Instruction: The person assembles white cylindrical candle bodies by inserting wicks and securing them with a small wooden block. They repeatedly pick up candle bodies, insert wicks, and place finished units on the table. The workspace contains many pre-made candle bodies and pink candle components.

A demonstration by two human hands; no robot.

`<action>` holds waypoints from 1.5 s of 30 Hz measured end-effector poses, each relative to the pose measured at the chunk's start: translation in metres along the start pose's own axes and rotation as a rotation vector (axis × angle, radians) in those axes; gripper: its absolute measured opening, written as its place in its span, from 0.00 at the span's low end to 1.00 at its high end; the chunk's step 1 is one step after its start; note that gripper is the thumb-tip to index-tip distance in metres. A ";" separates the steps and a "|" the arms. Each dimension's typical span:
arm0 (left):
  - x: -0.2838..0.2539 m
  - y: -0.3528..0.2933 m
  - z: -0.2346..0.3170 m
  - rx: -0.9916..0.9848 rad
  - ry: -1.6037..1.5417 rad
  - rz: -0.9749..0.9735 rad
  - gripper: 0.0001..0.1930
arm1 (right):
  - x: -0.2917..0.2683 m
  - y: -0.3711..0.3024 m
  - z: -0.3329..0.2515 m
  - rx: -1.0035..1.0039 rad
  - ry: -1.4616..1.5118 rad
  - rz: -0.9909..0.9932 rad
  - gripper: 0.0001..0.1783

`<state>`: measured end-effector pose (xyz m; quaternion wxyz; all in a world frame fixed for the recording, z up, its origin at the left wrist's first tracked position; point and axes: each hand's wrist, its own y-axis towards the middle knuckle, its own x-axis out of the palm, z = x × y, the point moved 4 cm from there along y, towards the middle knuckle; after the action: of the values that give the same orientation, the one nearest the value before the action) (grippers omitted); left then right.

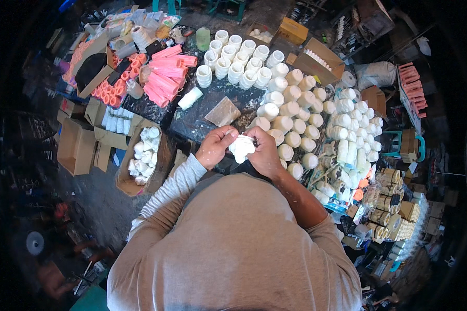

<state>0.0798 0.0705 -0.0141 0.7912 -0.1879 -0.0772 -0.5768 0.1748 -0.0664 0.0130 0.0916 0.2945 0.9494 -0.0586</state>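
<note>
- We see the left hand (214,149) with its fingers bent and brought nearly together, gripping the left edge of a white lumpy piece (242,150).
- The right hand (264,155) has its fingers curled closely around the right side of this same piece; its fingertips are partly hidden from us.
- So the piece is between the two hands, in front of the person's shirt (238,228).
- Just ahead of the fingers we find a brownish rectangular board (223,111), lying on the dark, stained tabletop (188,123).
- Farther ahead of them stand white open-topped cups (238,67) in rows.
- To the right of the fingers, very near, we notice many cream-coloured cylinders (293,111), packed closely.
- Ahead and to the left, a white cylinder (190,98) lies on its side, and beyond it is a heap of pink tubes (166,75).
- Left of the fingers, well apart, we see a cardboard carton (164,159) holding white pieces (144,158).
</note>
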 end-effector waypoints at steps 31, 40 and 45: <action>-0.054 0.003 0.052 0.225 0.771 0.400 0.16 | -0.032 -0.014 0.023 0.154 -0.159 -0.160 0.24; -0.048 -0.009 0.037 0.377 0.476 0.471 0.11 | 0.044 0.032 0.002 -0.129 -0.274 -0.232 0.22; -0.088 -0.018 0.036 0.407 0.515 0.741 0.14 | 0.029 0.017 0.015 -0.105 -0.413 -0.558 0.12</action>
<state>0.0376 0.1579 -0.0071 0.9571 0.1041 0.0817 -0.2577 0.1630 -0.0395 -0.0086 0.2773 0.0006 0.9565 -0.0909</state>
